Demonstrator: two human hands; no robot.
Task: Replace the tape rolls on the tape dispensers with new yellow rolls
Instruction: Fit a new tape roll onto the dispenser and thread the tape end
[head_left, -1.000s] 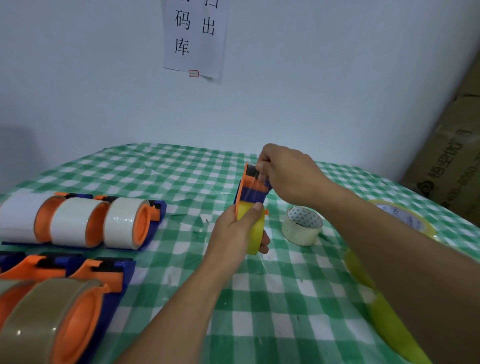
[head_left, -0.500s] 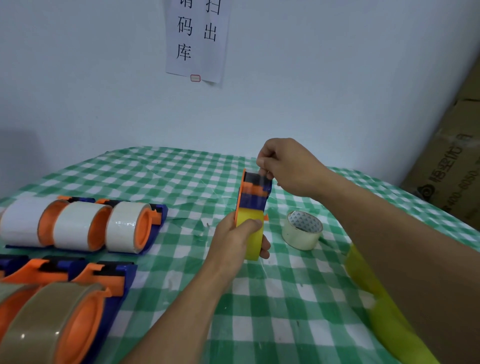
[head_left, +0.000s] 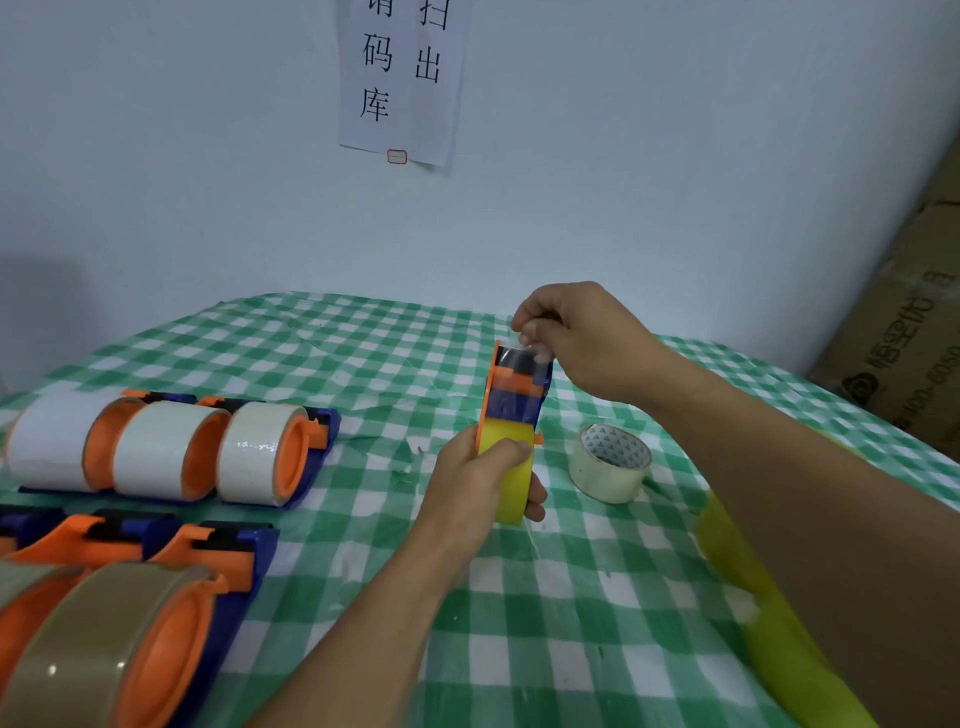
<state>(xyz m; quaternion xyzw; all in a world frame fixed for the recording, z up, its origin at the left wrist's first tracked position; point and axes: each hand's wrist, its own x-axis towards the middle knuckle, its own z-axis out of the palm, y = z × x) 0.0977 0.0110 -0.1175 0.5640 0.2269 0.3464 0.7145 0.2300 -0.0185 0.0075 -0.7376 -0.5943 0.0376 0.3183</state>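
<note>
Gripping the yellow roll (head_left: 511, 496) at frame centre, the left hand (head_left: 475, 470) curls its thumb over the rim and its fingers round the far side, so the roll's core and its seat in the dispenser (head_left: 514, 395) are hidden. The dispenser stands upright, orange and blue, cutter end up; whether it touches the cloth (head_left: 519, 623) cannot be told. The right hand (head_left: 582, 338) sits just above it, fingertips pinched on the tape end (head_left: 532, 349) at the cutter. That film is clear and blurred, and its edges are hard to make out. A clear roll (head_left: 610, 462) lies flat on the cloth just right of centre, near the dispenser but apart from it. At lower right, yellow stock (head_left: 774, 639) is largely covered by the right forearm and cut off by the bottom edge; its count cannot be told. At middle left, white rolls (head_left: 171, 452) lie in a row on dispensers, the leftmost clipped by the frame. At lower left, brown rolls (head_left: 104, 639) are cut off by the left and bottom edges. A sign (head_left: 402, 78) at top centre is cropped above. The carton (head_left: 904, 338) at the right edge shows blurred print.
</note>
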